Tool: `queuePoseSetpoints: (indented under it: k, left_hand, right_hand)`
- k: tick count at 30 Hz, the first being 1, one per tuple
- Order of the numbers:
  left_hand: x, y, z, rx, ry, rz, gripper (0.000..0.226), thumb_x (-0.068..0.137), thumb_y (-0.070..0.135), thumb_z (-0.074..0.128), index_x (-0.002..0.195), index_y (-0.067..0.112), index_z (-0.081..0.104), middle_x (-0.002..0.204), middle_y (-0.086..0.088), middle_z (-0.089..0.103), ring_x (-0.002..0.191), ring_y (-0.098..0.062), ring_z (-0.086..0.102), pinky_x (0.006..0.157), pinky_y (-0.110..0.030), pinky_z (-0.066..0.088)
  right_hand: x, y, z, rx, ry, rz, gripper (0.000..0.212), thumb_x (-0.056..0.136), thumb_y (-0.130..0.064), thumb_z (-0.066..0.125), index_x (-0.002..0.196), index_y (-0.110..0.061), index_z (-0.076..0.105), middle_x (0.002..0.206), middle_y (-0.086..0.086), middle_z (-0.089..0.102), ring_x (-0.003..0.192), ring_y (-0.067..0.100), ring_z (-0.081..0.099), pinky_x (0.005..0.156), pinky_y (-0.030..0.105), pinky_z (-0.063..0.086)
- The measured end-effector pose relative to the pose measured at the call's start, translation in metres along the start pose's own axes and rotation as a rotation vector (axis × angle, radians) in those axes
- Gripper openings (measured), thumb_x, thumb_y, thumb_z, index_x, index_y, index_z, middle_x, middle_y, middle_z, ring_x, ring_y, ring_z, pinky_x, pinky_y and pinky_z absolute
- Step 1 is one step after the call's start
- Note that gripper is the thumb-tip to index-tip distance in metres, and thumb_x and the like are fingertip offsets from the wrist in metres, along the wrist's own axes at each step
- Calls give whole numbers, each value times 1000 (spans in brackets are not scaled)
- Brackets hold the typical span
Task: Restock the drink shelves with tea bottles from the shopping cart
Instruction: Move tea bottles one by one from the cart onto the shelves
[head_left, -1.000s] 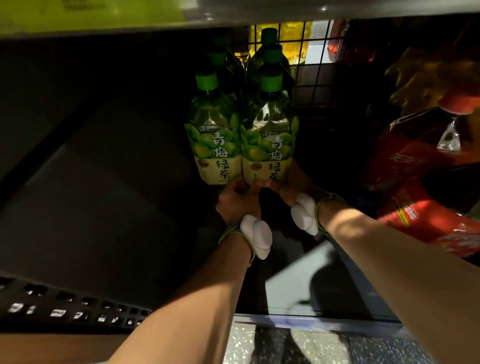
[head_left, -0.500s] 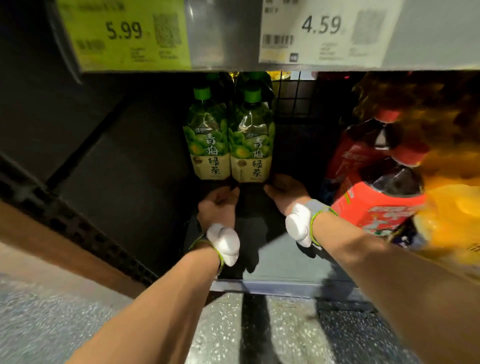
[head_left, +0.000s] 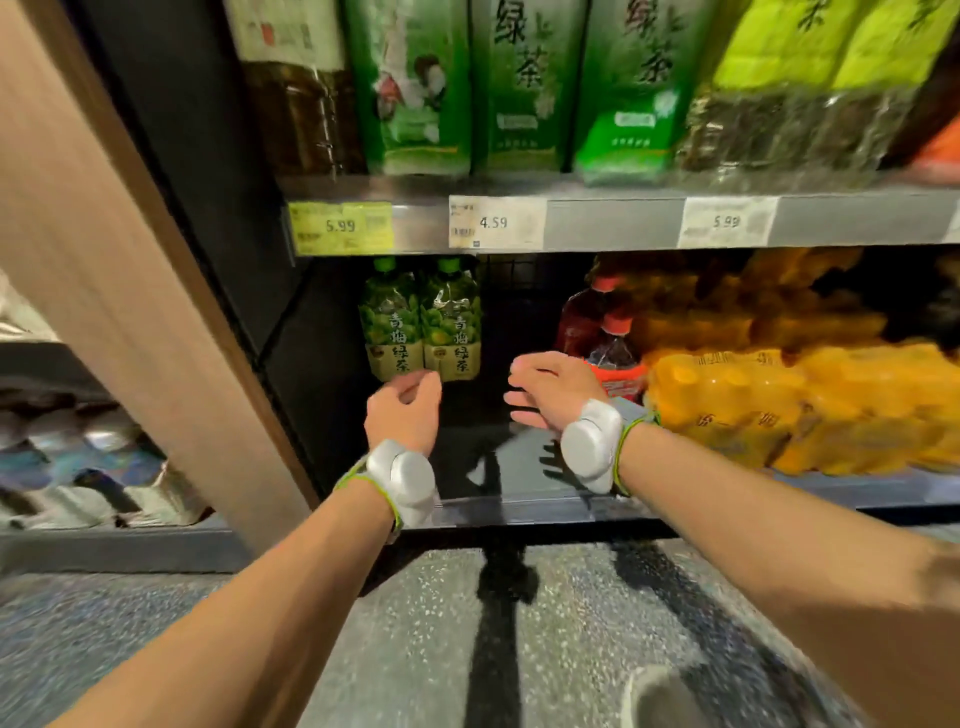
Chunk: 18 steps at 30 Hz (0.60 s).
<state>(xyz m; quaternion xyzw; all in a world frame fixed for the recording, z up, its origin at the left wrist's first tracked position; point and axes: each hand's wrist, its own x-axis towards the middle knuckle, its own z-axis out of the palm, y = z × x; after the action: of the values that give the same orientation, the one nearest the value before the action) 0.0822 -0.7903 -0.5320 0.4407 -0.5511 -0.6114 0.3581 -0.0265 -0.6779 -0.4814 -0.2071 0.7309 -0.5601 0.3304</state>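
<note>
Two green tea bottles (head_left: 422, 322) stand upright, side by side and touching, at the back of the lower shelf (head_left: 519, 506), just left of centre in the frame, under the yellow 5.99 price tag (head_left: 340, 227) and the white 4.59 price tag (head_left: 493, 223). I have both hands in front of them, holding nothing. My left hand (head_left: 402, 415) sits just below the bottles' labels with its fingers loosely curled; my right hand (head_left: 550, 389) is to the right of them, fingers spread and relaxed. Neither touches a bottle.

Dark bare shelf shows in front of and to the right of the pair, between them and the red-capped bottles (head_left: 605, 332); orange shrink-wrapped packs (head_left: 779, 400) fill the right of the frame. The shopping cart is not in view.

I judge this pair placed, and the step in hand is fetching more. To do it well I would draw both hands straight out without brushing the labels, since tall narrow bottles may tip easily. I would set the next ones directly in front of these, labels facing out and in line with their price tag, and keep clear of the red-capped row.
</note>
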Motion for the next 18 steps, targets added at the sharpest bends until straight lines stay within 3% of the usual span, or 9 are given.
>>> queuePoseSetpoints:
  k: [2, 5, 8, 11, 14, 18]
  left_hand:
    - [-25, 24, -3, 13, -47, 37, 13, 67, 42, 62, 76, 33, 66, 90, -1, 73, 91, -21, 70, 92, -44, 54]
    - [-64, 60, -6, 20, -81, 96, 8, 87, 28, 61, 83, 28, 68, 93, -4, 72, 90, -21, 70, 89, -41, 56]
    - [-90, 90, -5, 9, -130, 146, 15, 92, 23, 58, 100, 17, 68, 100, -7, 71, 94, -21, 69, 86, -36, 57]
    - [-113, 123, 2, -6, -181, 188, 20, 93, 16, 55, 108, 9, 67, 99, -10, 70, 90, -19, 66, 78, -27, 56]
    - [-128, 159, 15, 10, -209, 197, 18, 93, 15, 54, 103, 12, 68, 91, -6, 69, 84, -16, 64, 78, -27, 56]
    - [-154, 221, 34, 53, -259, 175, 15, 93, 19, 56, 83, 25, 66, 82, 1, 68, 85, -19, 65, 83, -33, 55]
  right_hand:
    - [-31, -16, -6, 58, 7, 4, 23, 96, -9, 50, 117, -4, 57, 91, 9, 56, 69, 19, 54, 60, 24, 53]
    - [-76, -39, -20, 102, 49, -6, 26, 95, -13, 53, 120, -5, 57, 104, 10, 58, 86, 23, 60, 70, 29, 55]
    - [-108, -59, -36, 104, 124, -58, 20, 93, -13, 56, 112, -7, 60, 104, 11, 60, 74, 19, 61, 52, 19, 54]
    - [-129, -82, -57, 74, 165, -74, 19, 92, -15, 58, 111, -11, 60, 106, 11, 62, 70, 14, 61, 57, 23, 56]
    - [-146, -109, -80, 98, 182, -54, 19, 92, -17, 58, 111, -12, 60, 105, 11, 64, 70, 15, 63, 72, 35, 57]
    - [-178, -176, -120, 122, 219, -10, 25, 94, -17, 57, 118, -11, 57, 105, 8, 61, 74, 14, 62, 66, 28, 56]
